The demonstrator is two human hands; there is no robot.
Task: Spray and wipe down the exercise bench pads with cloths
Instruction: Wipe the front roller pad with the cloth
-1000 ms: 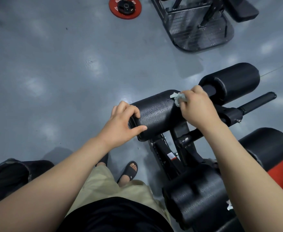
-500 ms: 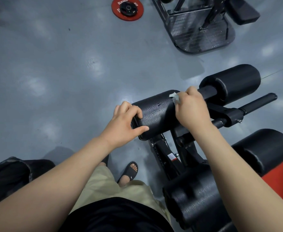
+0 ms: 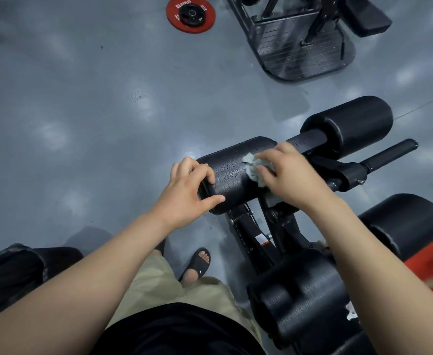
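— roller pad, the black cylindrical padded one nearest on the bench: where does it sit now?
— across the middle of the view, on the bench's black steel frame. the left hand is curled round its left end, fingers over the top and thumb on the near side, steadying it.
— and the right hand?
— it clutches a crumpled pale grey-blue cloth and presses it onto the top of the pad. a second ago it worked at the pad's right end, by the crossbar, with only a scrap of cloth showing. now it has slid leftward along the pad and more of the cloth shows.
— meaning what?
— the wipe is mid-stroke, i judge. beads of spray lie on the stretch between the two hands, so that part looks not yet wiped.
— the other pads?
— a second black roller pad sits further right on the same bar, and a large black cushion at lower right. whether those are done, i cannot tell.
— the room?
— a glossy grey floor with pale patches of reflected light. a round red weight plate lies at the top, a black metal footplate near it, both well apart from the bench. a foot in a black sandal stands beside the frame.
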